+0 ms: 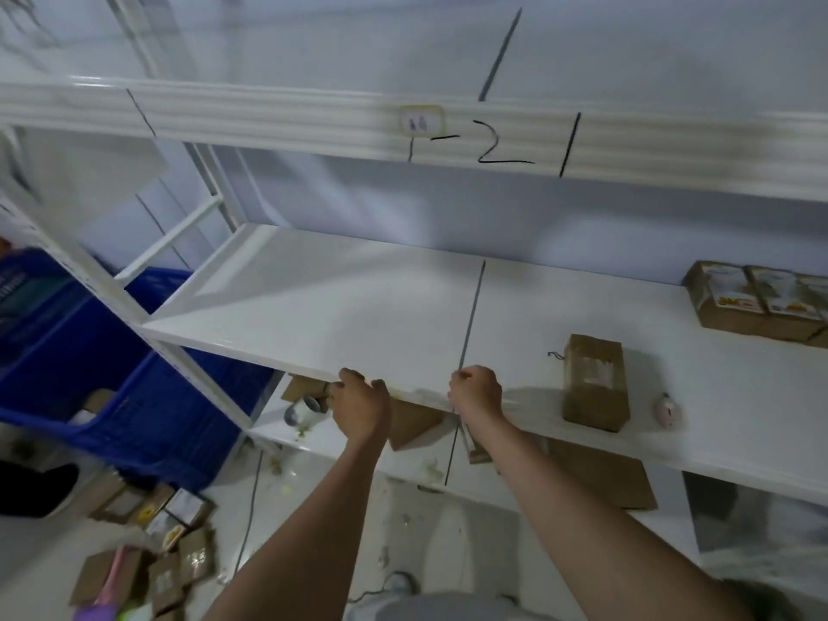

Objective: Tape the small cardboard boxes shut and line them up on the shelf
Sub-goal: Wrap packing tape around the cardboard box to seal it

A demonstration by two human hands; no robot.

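Two hands, left hand (358, 403) and right hand (477, 392), curled over the white shelf (340, 307) edge, maybe to steady up, grip holding no box, one small brown cardboard box (593, 382) lying close by on top.

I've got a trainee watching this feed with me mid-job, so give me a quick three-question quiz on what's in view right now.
1. True or false: the single box stands on the same shelf board as the row of boxes at the far right.
2. Multiple choice: where are both hands? A) on the blue crate B) at the front edge of the shelf board C) on the single box
3. Fill in: the loose boxes on the floor lie to the person's ____ side.

Key
1. True.
2. B: the left hand and right hand both sit at the board's front edge.
3. Left, below the blue crate.
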